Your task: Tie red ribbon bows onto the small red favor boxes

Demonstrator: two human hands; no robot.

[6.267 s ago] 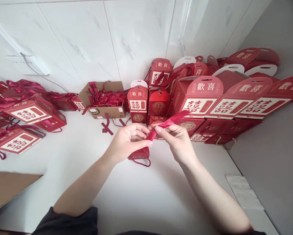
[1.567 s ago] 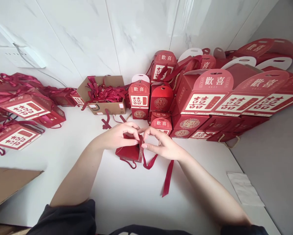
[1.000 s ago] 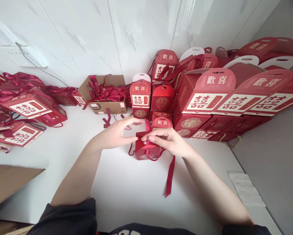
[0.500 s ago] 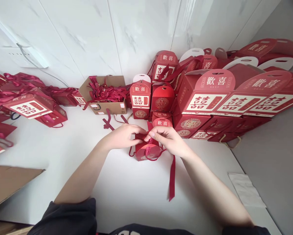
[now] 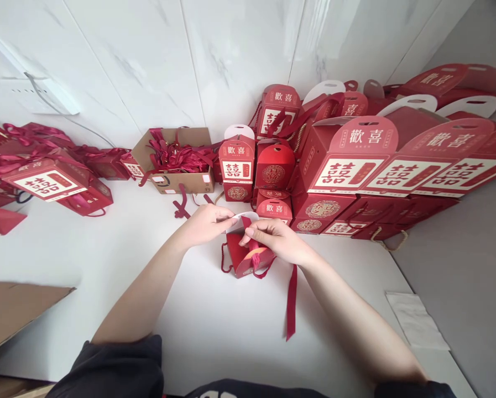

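A small red gift box (image 5: 244, 266) stands on the white table in front of me, its top flaps parted. With thumb and fingers, my left hand (image 5: 208, 224) pinches the left edge of the far flap, whose pale inner side faces me. My right hand (image 5: 276, 239) is closed on a dark red ribbon (image 5: 290, 309) over the box; one long end hangs down on the right, and a short piece rises by the flap. More ribbon passes through the near flap. Red cord handles show at the box's sides.
Red gift boxes (image 5: 351, 157) are stacked behind and to the right. An open cardboard box (image 5: 185, 183) of ribbons sits at the back. Ribbon-tied boxes (image 5: 59, 179) lie at left, with a cardboard flap (image 5: 19, 309) nearer me. A white paper (image 5: 417, 320) lies at right.
The box's flaps have come apart, showing the pale inside of the far one. My left hand has shifted slightly up and left to that flap; my right hand keeps hold of the ribbon.
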